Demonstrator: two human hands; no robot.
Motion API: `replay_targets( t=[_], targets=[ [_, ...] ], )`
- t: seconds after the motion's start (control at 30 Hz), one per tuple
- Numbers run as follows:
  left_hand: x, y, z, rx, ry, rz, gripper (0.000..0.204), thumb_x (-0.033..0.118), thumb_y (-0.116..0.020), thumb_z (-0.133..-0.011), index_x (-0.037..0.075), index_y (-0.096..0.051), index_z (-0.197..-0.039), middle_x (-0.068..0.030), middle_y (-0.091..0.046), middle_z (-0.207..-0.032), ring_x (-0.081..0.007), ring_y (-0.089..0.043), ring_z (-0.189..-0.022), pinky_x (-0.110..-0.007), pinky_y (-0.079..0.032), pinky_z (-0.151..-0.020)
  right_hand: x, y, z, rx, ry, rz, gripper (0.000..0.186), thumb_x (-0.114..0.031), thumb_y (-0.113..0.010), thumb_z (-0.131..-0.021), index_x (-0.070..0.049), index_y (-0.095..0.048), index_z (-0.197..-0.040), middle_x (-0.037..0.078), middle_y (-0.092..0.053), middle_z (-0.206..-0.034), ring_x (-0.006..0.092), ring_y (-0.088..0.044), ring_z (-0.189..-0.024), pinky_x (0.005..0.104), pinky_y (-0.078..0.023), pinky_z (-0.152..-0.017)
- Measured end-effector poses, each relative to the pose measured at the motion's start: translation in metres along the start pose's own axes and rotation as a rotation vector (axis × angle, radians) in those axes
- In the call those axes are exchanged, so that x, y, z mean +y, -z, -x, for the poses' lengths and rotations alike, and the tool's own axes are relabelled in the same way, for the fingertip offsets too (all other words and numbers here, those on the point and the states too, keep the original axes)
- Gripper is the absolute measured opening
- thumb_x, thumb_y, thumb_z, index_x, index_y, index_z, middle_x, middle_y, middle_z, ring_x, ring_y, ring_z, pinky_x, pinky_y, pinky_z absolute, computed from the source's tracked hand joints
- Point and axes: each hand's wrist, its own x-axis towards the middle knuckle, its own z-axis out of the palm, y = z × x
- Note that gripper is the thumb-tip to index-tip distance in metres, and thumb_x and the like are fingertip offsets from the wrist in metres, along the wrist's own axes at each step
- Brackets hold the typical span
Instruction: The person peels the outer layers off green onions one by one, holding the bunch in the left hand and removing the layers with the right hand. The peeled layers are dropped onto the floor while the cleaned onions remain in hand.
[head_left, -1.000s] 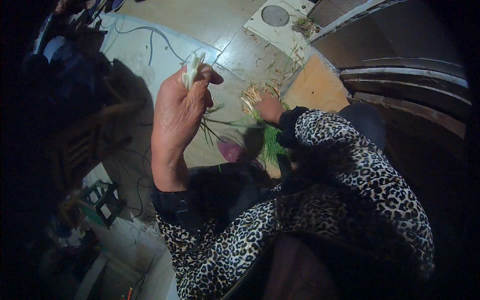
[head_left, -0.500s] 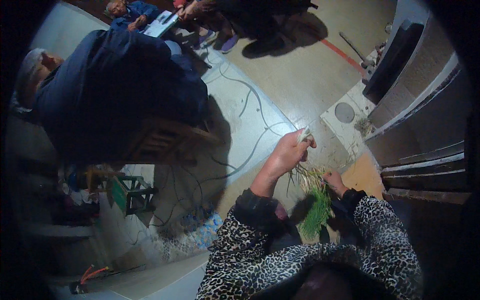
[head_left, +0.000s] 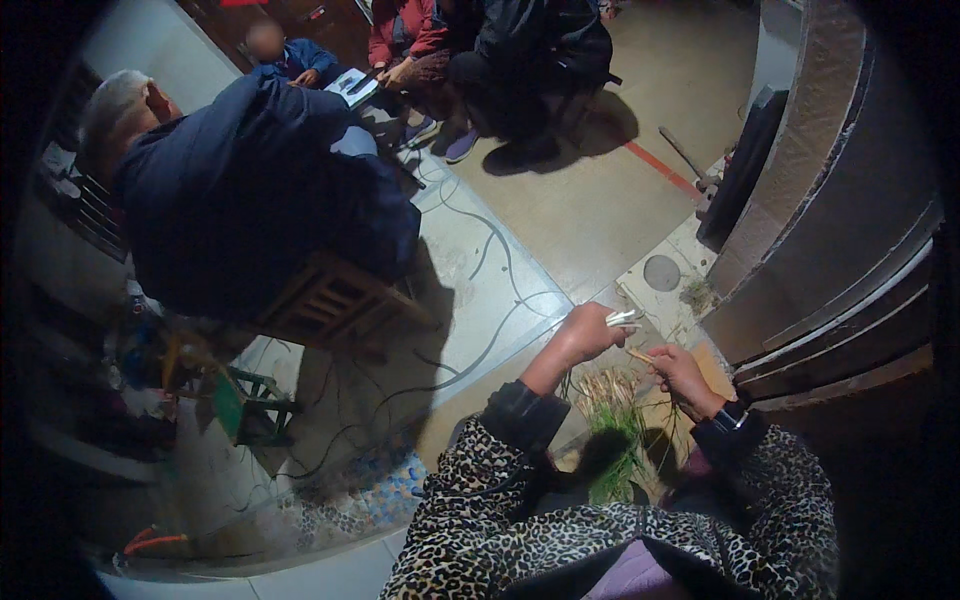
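Observation:
My left hand (head_left: 585, 338) is closed round a small bunch of spring onions (head_left: 622, 319), their cleaned white ends sticking out past the fingers. Beside it, lower and to the right, my right hand (head_left: 686, 378) pinches a single spring onion (head_left: 638, 354) with a yellowish-brown, unpeeled end pointing at the left hand. Below both hands a heap of spring onions (head_left: 612, 392) lies on the floor, pale root ends away from me and green leaves toward me. My forearms, in leopard-print sleeves, hide part of the floor.
At the left a person in dark blue (head_left: 250, 200) sits on a wooden chair (head_left: 330, 305). More people sit at the back. A green stool frame (head_left: 245, 405) stands at the left. Cables (head_left: 490, 330) cross the floor. A long-handled tool (head_left: 685, 152) and dark panels (head_left: 830, 270) are at the right.
My right hand has risen from the heap with one spring onion and is near the left hand. The left hand has lowered slightly, still holding its bunch. The view has shifted.

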Motion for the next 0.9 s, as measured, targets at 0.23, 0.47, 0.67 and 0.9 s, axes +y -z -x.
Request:
replay_targets(
  t=[0.23, 0.47, 0.67, 0.9],
  targets=[
    [0.018, -0.018, 0.003, 0.052, -0.092, 0.203, 0.03, 0.031, -0.071, -0.078, 0.004, -0.068, -0.092, -0.0094, -0.065, -0.072, -0.0092, -0.054, -0.066, -0.031, -0.047, -0.062, -0.075, -0.013, 0.047, -0.065, 0.244, -0.245, 0.031, -0.006, -0.054, -0.09, -0.003, -0.044, -0.119, 0.006, -0.058, -0.088, 0.0105, -0.055, -0.071, 0.0221, -0.044, -0.061],
    [0.02, -0.004, -0.008, 0.146, 0.027, 0.106, 0.039, 0.041, -0.065, -0.082, 0.003, -0.069, -0.089, -0.012, -0.063, -0.068, -0.0178, -0.057, -0.06, -0.034, -0.046, -0.056, -0.081, -0.033, 0.022, -0.165, 0.397, -0.351, 0.028, -0.001, -0.055, -0.088, 0.003, -0.047, -0.114, 0.009, -0.062, -0.095, 0.0148, -0.059, -0.082, 0.0264, -0.048, -0.073],
    [0.033, 0.0, 0.006, 0.104, 0.114, 0.747, 0.017, 0.021, -0.064, -0.085, 0.005, -0.063, -0.083, 0.005, -0.051, -0.062, -0.0019, -0.036, -0.048, -0.022, -0.026, -0.043, -0.081, -0.04, 0.022, -0.2, 0.293, -0.566, 0.016, -0.009, -0.052, -0.095, -0.001, -0.046, -0.107, 0.012, -0.058, -0.096, 0.0222, -0.066, -0.085, 0.0274, -0.055, -0.068],
    [0.031, -0.003, 0.002, 0.153, 0.05, 0.746, 0.016, 0.02, -0.065, -0.086, 0.005, -0.062, -0.083, 0.0054, -0.052, -0.063, -0.0014, -0.038, -0.05, -0.02, -0.026, -0.043, -0.086, -0.044, 0.023, -0.407, 0.214, -0.617, 0.016, -0.009, -0.054, -0.094, -0.003, -0.047, -0.106, 0.01, -0.058, -0.094, 0.0185, -0.064, -0.082, 0.0266, -0.053, -0.068]
  ],
)
